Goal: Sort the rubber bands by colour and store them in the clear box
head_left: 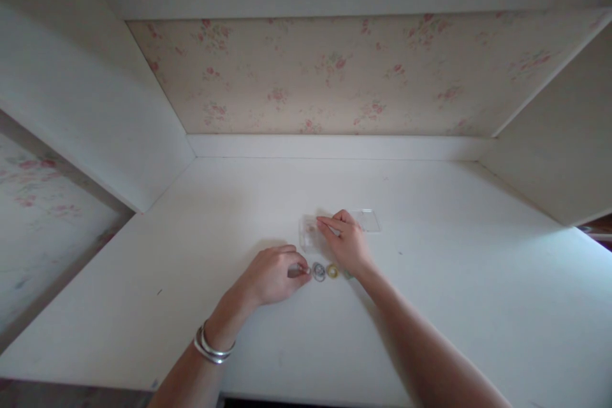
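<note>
My left hand [278, 275] is closed in a pinch at the left end of a short row of small rings on the white desk. A small pale piece shows at its fingertips, too small to name. Just right of them lie some silver-grey rings [319, 272], then yellow rings [332, 271]. A greenish piece [349, 275] is partly hidden by my right wrist. My right hand [345, 243] has thumb and forefinger pressed together over a clear plastic box [306, 241]; what they hold cannot be made out. Something small and brownish shows inside the box.
A flat clear plastic lid [370, 222] lies behind my right hand, partly covered by it. The white desk [454, 306] has a low ledge [335, 147] at its back, with flowered wallpaper above. White side panels [95, 89] rise left and right.
</note>
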{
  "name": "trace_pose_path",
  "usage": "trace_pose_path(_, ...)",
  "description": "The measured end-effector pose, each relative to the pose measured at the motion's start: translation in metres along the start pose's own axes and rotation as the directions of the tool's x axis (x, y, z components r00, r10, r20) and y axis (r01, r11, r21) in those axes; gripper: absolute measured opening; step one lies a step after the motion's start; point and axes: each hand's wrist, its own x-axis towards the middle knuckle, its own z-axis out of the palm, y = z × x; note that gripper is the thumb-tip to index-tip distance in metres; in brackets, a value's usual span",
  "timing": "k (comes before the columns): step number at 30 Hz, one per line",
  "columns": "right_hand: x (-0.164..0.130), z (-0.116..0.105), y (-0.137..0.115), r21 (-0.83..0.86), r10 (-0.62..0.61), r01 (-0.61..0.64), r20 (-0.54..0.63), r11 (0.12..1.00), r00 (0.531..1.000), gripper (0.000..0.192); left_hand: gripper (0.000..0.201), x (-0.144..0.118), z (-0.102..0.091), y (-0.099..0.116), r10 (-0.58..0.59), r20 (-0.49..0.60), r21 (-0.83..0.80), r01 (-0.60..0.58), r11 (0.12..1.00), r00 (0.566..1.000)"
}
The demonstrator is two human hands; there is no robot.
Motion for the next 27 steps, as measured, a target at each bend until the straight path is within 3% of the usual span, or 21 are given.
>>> trace_pose_path(4, 0.001, -0.009, 0.006, 0.148, 0.201, -0.181, -0.129, 0.972, 0.971, 0.029, 0.013, -0.001, 0.001, -0.002, -0.032, -0.007, 0.021, 0.033, 0.999, 0.999)
trace_pose_path(8, 0.001, -0.011, 0.012, 0.199, 0.288, -0.256, -0.154, 0.946, 0.945, 0.029, 0.012, -0.001, 0.002, -0.004, -0.021, -0.011, 0.026, 0.021, 0.999, 1.000)
trace_pose_path(21, -0.007, -0.013, 0.011, 0.188, 0.269, -0.239, -0.152, 0.953, 0.951, 0.028, 0.021, 0.001, 0.003, -0.008, 0.042, -0.028, -0.002, -0.042, 0.999, 0.999)
trace_pose_path(27, -0.007, -0.009, 0.015, 0.173, 0.256, -0.235, -0.112, 0.957, 0.960, 0.029, 0.019, 0.002, 0.002, -0.009, 0.000, -0.063, -0.085, -0.005, 0.996, 0.998)
